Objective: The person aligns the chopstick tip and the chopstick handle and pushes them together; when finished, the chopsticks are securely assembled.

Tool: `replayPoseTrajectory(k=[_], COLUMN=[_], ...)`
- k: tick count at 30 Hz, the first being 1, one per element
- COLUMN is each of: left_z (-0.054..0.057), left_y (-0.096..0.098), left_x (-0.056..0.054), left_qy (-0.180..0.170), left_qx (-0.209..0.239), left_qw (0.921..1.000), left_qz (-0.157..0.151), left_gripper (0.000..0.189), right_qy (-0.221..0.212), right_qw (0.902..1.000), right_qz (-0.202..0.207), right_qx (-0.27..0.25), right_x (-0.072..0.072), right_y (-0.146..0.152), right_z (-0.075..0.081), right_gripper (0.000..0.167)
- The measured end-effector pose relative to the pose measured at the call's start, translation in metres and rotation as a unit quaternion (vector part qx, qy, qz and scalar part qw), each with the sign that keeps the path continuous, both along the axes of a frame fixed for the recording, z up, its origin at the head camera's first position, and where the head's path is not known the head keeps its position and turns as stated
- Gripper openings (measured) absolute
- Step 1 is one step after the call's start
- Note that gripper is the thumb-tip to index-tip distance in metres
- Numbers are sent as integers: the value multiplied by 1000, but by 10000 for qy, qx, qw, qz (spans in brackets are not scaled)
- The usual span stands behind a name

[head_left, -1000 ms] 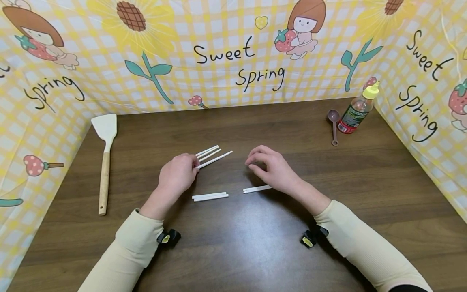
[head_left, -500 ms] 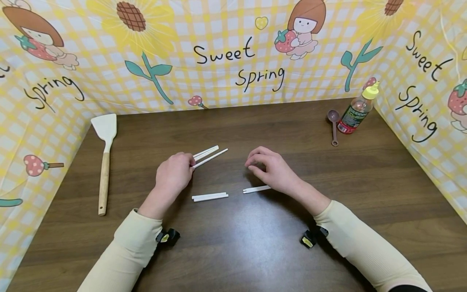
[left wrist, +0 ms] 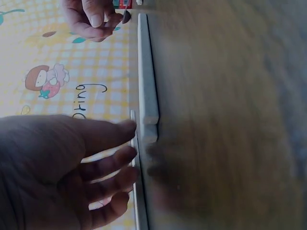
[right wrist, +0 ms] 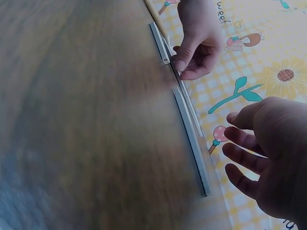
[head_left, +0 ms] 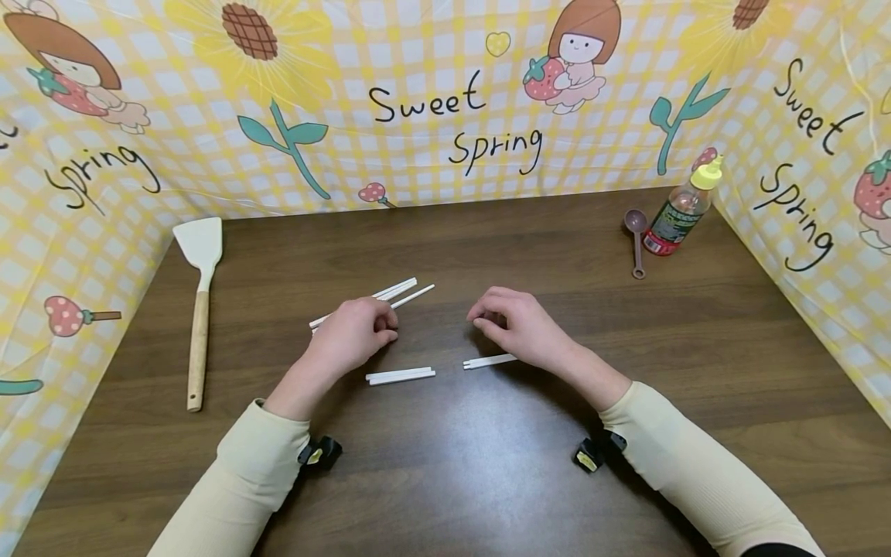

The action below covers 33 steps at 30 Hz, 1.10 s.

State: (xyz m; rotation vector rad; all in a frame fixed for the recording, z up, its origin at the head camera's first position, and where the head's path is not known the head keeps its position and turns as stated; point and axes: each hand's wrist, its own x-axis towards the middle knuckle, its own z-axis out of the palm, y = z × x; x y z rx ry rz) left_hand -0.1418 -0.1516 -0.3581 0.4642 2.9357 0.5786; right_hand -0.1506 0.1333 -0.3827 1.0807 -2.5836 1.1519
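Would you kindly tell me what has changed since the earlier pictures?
A white stick slid left, and the sticks behind it drew closer together. The left hand, which held that stick, seems to have let go and has shifted right, uncovering left ends of sticks. The right hand barely moved; the front sticks, spatula, spoon and bottle stayed put.
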Motion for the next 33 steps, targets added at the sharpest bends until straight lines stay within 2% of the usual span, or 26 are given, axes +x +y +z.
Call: replayPoseTrajectory(k=[3,6,14,22,33], left_z=[-2,-4,-5,-6,-6], left_y=[2,3,7,8,8], left_x=[0,-1,0,1,2], left_qy=[-62,-111,-502,-684,-802], left_qx=[120,277,662,788,684], left_qw=[9985,9953,9858,9787,9783], left_qz=[-539,-924,-1458,-1767,-1782], left_gripper=[8,7,10,13,19], right_qy=[-100,-158,-483,-824,-1053], right_qw=[9999,9997,9963,9905,9841], right_qz=[47,148,431,774,1050], right_qx=[6,95,573,777,971], right_x=[0,-1,-3,-3,-4], right_y=[0,1,3,6,7], right_z=[0,0,-2,-2,-4], right_gripper=[7,6,6,5,8])
